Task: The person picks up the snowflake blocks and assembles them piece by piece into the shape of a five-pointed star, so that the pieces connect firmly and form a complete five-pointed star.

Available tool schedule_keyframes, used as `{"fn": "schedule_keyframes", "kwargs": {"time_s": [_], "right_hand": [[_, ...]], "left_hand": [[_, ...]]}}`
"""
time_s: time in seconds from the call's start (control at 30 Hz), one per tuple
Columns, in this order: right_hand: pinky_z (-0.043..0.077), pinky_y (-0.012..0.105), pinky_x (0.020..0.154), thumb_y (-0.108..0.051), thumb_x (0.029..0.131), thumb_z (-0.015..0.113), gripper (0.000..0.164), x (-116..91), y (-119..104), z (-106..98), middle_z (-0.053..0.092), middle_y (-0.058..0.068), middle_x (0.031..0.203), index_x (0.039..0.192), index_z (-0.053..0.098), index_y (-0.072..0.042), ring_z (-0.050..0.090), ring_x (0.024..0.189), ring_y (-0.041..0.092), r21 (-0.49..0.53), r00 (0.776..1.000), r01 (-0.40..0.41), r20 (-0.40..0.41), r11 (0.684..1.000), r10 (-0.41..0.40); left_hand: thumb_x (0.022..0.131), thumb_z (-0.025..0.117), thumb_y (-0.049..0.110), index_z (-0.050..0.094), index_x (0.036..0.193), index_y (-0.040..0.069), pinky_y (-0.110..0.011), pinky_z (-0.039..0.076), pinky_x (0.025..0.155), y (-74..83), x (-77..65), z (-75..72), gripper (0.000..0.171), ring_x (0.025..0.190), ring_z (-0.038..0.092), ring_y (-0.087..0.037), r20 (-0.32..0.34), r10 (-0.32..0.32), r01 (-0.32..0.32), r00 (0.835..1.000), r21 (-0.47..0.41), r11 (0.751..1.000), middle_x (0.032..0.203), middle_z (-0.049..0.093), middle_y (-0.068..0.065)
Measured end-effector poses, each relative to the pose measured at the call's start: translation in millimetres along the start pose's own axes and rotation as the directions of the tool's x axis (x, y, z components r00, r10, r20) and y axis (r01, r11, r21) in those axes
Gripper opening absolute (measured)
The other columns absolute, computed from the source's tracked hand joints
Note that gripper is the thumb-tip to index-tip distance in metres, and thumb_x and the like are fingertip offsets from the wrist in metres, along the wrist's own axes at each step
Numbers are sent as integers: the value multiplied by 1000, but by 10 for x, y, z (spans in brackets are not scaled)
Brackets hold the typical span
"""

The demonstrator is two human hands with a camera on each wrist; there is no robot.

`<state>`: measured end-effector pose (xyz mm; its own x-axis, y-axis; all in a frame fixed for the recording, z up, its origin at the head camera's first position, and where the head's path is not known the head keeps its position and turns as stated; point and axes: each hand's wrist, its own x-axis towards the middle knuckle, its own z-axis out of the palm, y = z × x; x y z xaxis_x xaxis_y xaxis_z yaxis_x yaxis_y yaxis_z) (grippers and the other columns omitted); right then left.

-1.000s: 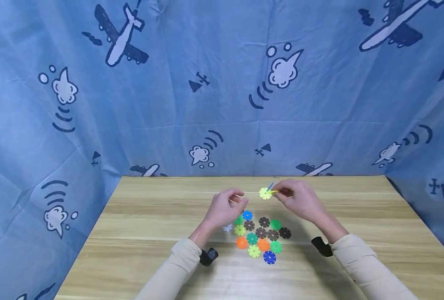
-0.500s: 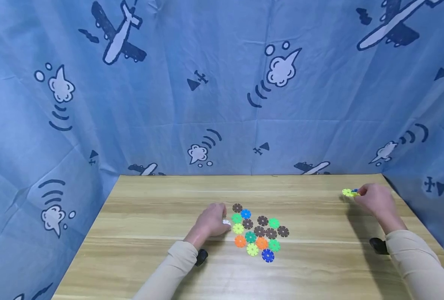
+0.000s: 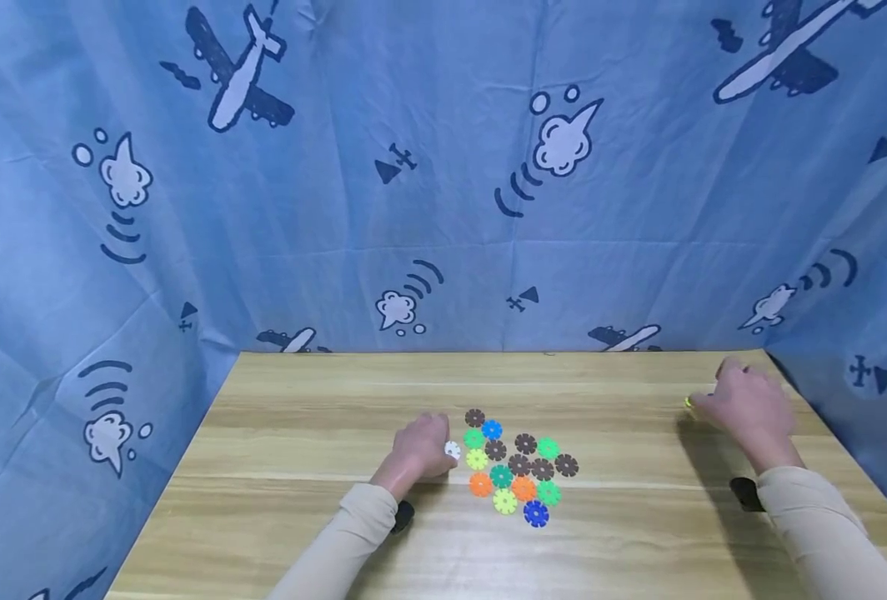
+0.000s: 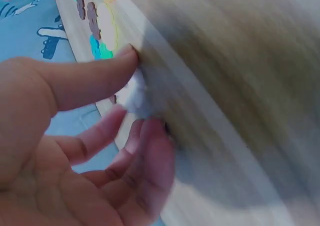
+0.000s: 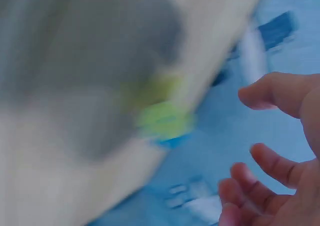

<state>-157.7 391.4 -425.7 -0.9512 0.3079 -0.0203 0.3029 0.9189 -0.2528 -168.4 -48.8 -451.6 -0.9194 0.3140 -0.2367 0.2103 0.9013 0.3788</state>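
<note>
Fingers of left hand [image 3: 418, 446] pinch white disc [image 3: 453, 450] by its rim, likely because it's thin, beside loose discs [image 3: 519, 464] | right hand [image 3: 751, 407]: fingers spread near joined yellow-and-blue discs [image 5: 165, 120], counter's [image 3: 601, 550] right side, presumably parked clear

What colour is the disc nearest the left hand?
White. The disc beside the left hand shows best in the head view.
</note>
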Motion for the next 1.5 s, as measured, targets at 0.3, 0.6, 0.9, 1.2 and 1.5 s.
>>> {"fn": "schedule_keyframes", "kwargs": {"time_s": [0.3, 0.6, 0.9, 1.2, 1.5], "right_hand": [[52, 54, 63, -26, 88, 72, 42, -49, -974, -53, 64, 27, 100, 115, 58, 3, 63, 84, 43, 23, 918, 388, -103, 921, -384], [58, 41, 78, -16, 88, 78, 23, -293, -1683, 329, 68, 7, 101, 108, 69, -9, 65, 90, 24, 162, 646, 716, 212, 679, -733], [47, 27, 69, -8, 82, 82, 26, -277, -1806, 722, 54, 1, 93, 102, 67, -14, 48, 78, 12, 258, 565, 682, 407, 684, -717], [54, 24, 68, 1, 88, 73, 19, -288, -1819, 656, 67, -1, 86, 91, 60, -11, 60, 78, 8, 435, 624, 657, 145, 616, -767], [61, 23, 77, 8, 78, 80, 24, -472, -1970, 351, 76, 1, 94, 89, 74, -12, 74, 82, 17, 466, 565, 803, -395, 372, -725]], "left_hand": [[81, 67, -11, 52, 99, 9, -33, 48, 66, -30, -6, -13, 31, 73, 51, -19, -16, 69, -71, 997, -128, 989, 83, 55, -3], [94, 66, 5, 68, 110, 4, -25, 46, 67, 17, -23, -90, 16, 75, 52, -14, -148, 43, -127, 988, -626, 770, 88, 57, -3], [91, 72, 3, 66, 108, 0, -24, 55, 69, 132, -25, -142, 18, 77, 61, -12, -150, 24, -132, 988, -771, 624, 90, 63, -6], [94, 65, -3, 62, 109, -5, -31, 63, 80, 181, -25, -165, 15, 84, 74, -25, -134, 22, -131, 991, -907, 399, 94, 57, -10], [97, 65, 3, 63, 113, -3, -41, 63, 84, 257, -57, -181, 17, 92, 74, -36, -208, 40, -206, 977, -894, 397, 99, 62, -11]]}}
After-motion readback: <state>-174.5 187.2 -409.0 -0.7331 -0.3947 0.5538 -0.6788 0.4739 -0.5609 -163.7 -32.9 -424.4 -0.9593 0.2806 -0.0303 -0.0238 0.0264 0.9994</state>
